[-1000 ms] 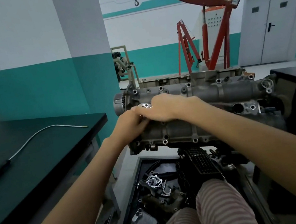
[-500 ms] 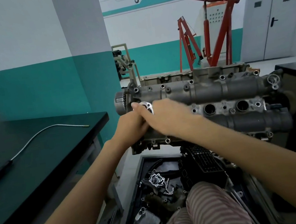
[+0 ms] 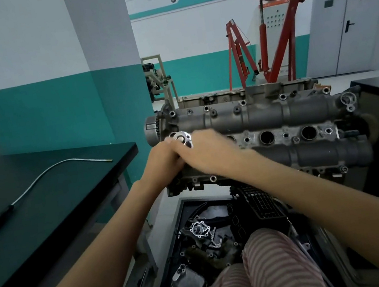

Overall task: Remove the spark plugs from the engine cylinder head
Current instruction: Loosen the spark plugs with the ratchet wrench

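Note:
The grey engine cylinder head point(image 3: 266, 116) lies across the middle of the view, with open round spark plug wells point(image 3: 267, 137) along its centre. Both hands meet at its left end over a shiny ratchet wrench head point(image 3: 181, 138). My left hand point(image 3: 163, 158) grips the tool from below and the left. My right hand point(image 3: 210, 155) lies over it from the right, fingers curled round the tool. The part of the tool under the hands and the well beneath it are hidden. No spark plug is visible.
A dark bench point(image 3: 49, 190) at the left carries a flexible pick-up tool point(image 3: 40, 178). Below the head sits a black tray of engine parts point(image 3: 206, 240). My striped trouser leg point(image 3: 265, 267) is beside it. A red engine crane point(image 3: 273, 38) stands behind.
My right hand and forearm have swung left and down, uncovering two wells on the right. The ratchet head has turned under the hands. The view has shifted slightly.

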`<state>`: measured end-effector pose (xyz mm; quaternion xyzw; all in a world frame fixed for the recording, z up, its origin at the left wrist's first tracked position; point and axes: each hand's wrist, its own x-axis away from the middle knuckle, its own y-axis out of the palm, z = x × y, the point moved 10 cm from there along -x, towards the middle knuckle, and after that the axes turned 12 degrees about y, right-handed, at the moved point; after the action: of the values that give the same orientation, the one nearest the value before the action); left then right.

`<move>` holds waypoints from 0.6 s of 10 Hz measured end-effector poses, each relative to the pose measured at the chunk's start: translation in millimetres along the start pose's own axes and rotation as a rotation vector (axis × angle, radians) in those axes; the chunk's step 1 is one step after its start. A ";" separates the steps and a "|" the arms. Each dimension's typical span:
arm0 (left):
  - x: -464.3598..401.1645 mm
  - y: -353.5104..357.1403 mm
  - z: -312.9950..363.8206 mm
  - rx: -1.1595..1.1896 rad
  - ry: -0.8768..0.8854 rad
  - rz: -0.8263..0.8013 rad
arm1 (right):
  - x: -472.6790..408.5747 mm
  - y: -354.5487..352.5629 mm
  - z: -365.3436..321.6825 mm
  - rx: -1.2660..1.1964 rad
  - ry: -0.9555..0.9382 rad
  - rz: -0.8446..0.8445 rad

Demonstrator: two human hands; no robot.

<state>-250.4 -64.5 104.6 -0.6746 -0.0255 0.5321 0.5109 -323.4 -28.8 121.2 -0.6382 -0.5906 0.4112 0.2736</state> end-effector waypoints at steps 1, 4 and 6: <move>0.9 -8.5 5.8 0.042 0.038 0.086 | 0.8 -31.1 -16.4 0.508 -0.161 0.366; 3.4 -2.8 -7.2 0.015 -0.107 0.059 | 5.9 44.6 11.2 -0.743 0.242 -0.617; 3.9 -10.3 5.5 0.012 -0.028 0.114 | -3.0 -24.8 -12.1 0.431 -0.197 0.254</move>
<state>-247.5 -53.7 109.7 -0.6643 0.0092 0.5698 0.4836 -326.1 -26.3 148.6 -0.5909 -0.4283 0.6188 0.2906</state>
